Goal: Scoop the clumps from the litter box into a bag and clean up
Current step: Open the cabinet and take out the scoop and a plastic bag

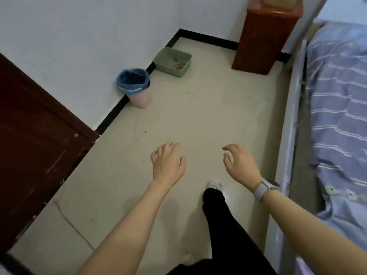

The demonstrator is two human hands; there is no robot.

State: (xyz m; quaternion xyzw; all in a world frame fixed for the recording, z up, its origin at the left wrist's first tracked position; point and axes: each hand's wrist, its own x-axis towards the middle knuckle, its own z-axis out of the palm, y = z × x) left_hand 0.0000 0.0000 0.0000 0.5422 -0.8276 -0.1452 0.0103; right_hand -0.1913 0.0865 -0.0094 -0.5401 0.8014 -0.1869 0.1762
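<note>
Left hand (167, 162) and right hand (239, 164) held out over pale tiled floor (198, 120), fingers loosely spread, holding nothing. Shallow green plastic litter box (173, 61) sits in far corner against wall. Pink waste bin with blue bag liner (136, 86) stands near it, apart. White watch (263, 188) on right wrist.

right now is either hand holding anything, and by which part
Nothing is held. The left hand and right hand hang over the floor with loosely curled fingers.
</note>
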